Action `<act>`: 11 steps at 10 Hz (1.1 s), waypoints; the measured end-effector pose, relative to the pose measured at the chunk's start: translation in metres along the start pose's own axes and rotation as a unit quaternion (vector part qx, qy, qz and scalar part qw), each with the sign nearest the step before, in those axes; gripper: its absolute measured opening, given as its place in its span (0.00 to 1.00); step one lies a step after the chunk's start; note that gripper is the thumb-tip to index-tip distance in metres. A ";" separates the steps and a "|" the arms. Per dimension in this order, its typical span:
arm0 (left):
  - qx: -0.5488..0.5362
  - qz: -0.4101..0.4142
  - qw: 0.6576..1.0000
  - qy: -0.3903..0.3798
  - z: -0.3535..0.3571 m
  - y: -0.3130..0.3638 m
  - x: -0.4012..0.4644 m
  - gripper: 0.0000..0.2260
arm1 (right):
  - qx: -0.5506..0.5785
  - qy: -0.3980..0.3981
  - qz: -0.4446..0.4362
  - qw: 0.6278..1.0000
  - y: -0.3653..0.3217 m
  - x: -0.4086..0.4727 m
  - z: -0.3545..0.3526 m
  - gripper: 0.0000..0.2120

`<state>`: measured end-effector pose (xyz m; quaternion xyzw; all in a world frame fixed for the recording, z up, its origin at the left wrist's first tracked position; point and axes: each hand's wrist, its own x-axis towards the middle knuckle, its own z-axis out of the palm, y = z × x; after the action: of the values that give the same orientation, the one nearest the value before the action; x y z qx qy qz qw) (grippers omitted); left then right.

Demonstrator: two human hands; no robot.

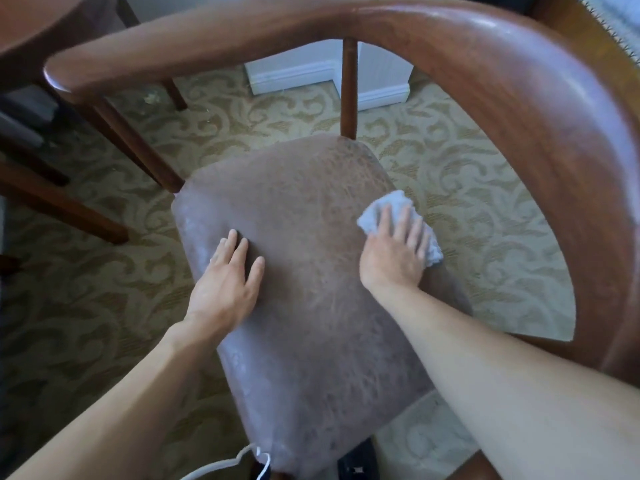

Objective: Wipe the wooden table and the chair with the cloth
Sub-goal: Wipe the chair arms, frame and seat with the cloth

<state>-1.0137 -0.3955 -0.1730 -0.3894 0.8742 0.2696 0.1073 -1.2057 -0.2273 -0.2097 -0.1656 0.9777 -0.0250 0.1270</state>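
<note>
The chair has a brown padded seat [311,271] and a curved wooden back rail [519,81] arching over it. A pale crumpled cloth [391,204] lies at the seat's right edge. My right hand [394,252] presses flat on the cloth with straight, spread fingers. My left hand [228,275] rests flat on the left part of the seat, fingers straight, holding nothing. A corner of the wooden table [31,19] shows at the top left, with its legs [62,206] below.
Patterned beige carpet [467,161] surrounds the chair. White baseboard and wall panels [298,71] stand behind the rail. A white cord [221,465] lies by the seat's near edge. Dark items sit at the far left edge.
</note>
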 end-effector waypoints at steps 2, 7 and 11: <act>-0.001 0.022 1.000 -0.010 0.004 -0.005 0.005 0.28 | 0.014 0.004 0.054 0.998 -0.032 -0.030 0.010 0.33; 0.063 0.061 0.991 -0.100 -0.024 -0.005 0.016 0.27 | 0.007 -0.107 0.158 0.982 0.014 -0.029 -0.013 0.39; 0.084 0.079 0.989 -0.096 -0.020 -0.014 0.018 0.26 | 0.063 -0.102 0.138 0.983 -0.044 -0.105 0.012 0.31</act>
<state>-1.0150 -0.4254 -0.1692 -0.2812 0.9073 0.2392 0.2012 -1.0926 -0.2340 -0.1915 -0.0221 0.9694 -0.0520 0.2389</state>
